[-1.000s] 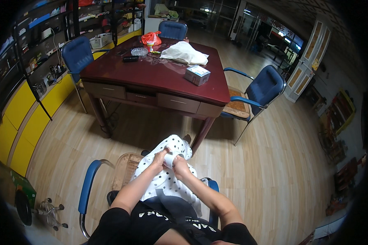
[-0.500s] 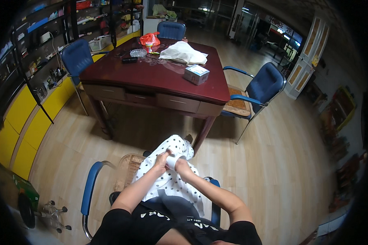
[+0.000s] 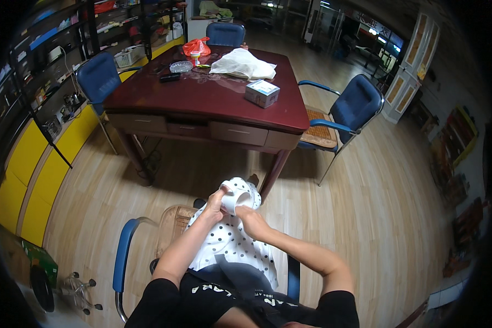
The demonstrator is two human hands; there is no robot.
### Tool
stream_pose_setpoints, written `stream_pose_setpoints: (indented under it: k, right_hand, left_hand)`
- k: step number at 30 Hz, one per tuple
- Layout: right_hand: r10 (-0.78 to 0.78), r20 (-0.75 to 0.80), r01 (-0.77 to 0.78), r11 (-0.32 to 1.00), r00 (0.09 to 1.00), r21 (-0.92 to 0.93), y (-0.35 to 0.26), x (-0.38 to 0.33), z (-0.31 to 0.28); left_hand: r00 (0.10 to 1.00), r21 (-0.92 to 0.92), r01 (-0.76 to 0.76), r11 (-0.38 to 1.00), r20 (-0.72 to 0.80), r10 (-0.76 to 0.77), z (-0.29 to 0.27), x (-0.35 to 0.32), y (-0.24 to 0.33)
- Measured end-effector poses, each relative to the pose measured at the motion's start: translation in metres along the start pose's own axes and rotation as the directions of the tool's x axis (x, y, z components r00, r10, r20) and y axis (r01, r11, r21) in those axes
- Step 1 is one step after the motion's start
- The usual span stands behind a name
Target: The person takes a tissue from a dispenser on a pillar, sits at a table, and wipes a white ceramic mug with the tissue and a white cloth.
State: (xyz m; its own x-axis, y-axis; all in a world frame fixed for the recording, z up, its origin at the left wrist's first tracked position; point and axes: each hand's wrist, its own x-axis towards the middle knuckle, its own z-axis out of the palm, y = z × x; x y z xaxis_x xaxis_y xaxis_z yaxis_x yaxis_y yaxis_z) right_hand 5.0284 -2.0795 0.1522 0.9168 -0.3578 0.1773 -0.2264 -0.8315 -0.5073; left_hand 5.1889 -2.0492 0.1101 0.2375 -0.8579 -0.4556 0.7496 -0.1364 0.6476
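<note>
Close together above polka-dotted cloth, the left hand and right hand meet at a tilted white cup, its open mouth turned toward the right. The left is wrapped around the cup's side; the right bends inward, fingers at the mouth, their grip unclear. Both forearms converge, right elbow flared outward. Beyond stands the table.

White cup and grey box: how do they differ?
The white cup is round; the grey box is square-edged. The cup is tilted in the left hand; the box rests on the table. The cup's mouth is open; the box looks closed.
</note>
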Motion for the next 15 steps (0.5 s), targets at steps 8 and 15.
stream_pose_setpoints:
  k: [8, 15]
  right_hand:
    - [0.532, 0.288, -0.035, -0.435, 0.796, 0.900, -0.003, 0.037, -0.027]
    - [0.383, -0.054, -0.271, 0.738, 0.922, 0.617, 0.001, 0.010, 0.005]
  left_hand:
    - [0.788, 0.253, -0.612, 0.749, 0.125, 0.602, 0.025, 0.012, -0.005]
    - [0.933, -0.105, -0.310, 0.945, 0.159, 0.324, 0.023, 0.022, -0.007]
